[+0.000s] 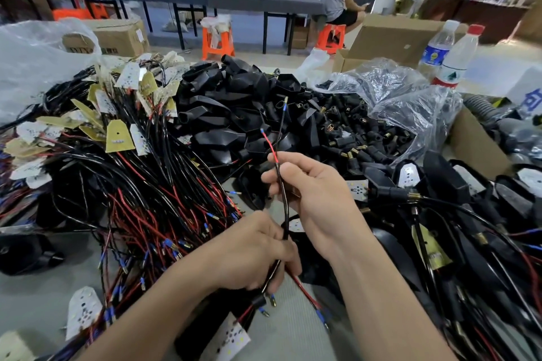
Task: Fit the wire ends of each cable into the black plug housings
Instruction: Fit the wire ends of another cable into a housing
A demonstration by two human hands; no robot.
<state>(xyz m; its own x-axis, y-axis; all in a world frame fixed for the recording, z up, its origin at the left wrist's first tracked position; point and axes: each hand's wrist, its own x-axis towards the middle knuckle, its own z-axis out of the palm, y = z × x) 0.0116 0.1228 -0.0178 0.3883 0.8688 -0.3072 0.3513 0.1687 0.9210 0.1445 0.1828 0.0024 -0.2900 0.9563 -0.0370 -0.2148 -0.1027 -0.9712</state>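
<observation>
Cable [286, 215] pinched in right hand [311, 190], gripped lower by left hand [258, 252]; wire ends [268, 141] unhoused. Plug housings [366, 138] heaped centre right, cable pile [146, 199] left: looks mostly undone.

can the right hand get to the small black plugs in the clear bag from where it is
Probably yes. The plugs spill from the open bag just beyond the right hand, with nothing over them. But it pinches the cable, which the left hand also grips.
</observation>
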